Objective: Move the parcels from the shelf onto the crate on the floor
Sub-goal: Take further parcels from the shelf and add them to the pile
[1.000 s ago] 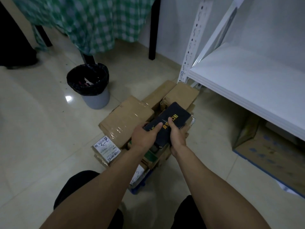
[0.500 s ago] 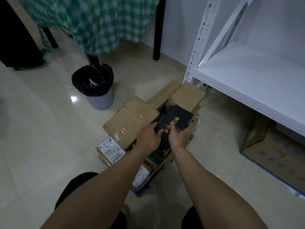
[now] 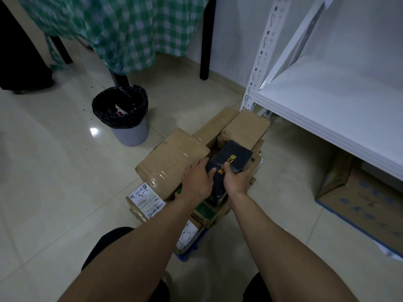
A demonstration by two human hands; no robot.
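1. The left grip (image 3: pixel 197 182) and the right grip (image 3: pixel 236 179) both hold the black parcel (image 3: pixel 232 159) at its near end.
2. This parcel is on top of the brown parcels (image 3: pixel 172 162), at the right side of the pile over the blue crate (image 3: pixel 187 255).

Dim indoor light with a cool greenish cast overall. Brightest area is the white shelf (image 3: pixel 327 101) board, right of frame. One small hard glare spot (image 3: pixel 93 131) on the glossy floor (image 3: pixel 54 182), left centre. Deep shadow under the shelf, lower right. Motion blur smears the checked cloth (image 3: pixel 122 33), upper left. At centre the black parcel (image 3: pixel 231 162) loses surface detail; its yellow print shows. Wide-angle bend: shelf upright leans, forearms stretch at bottom edge.
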